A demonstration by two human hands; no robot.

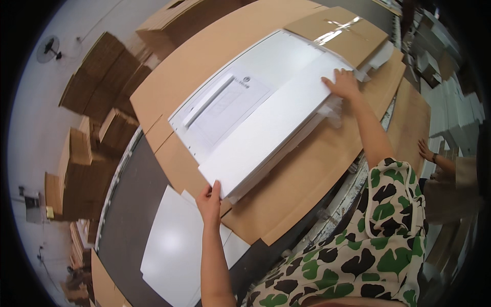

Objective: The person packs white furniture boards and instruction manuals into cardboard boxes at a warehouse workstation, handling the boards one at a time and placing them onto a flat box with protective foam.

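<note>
I am seeing stacked cardboard boxes (97,77) lying on the floor at the far left. My left hand (209,202) is gripping the near corner of a long white panel (271,128), fingers curled over its edge. The panel is lying across a larger white board (230,97) with a paper sheet (232,105) on it, all resting on flat brown cardboard (302,179) covering the surface. My right hand (342,84) is pressing spread, open fingers on the panel's far end. Another person's hand (425,151) is resting at the right.
</note>
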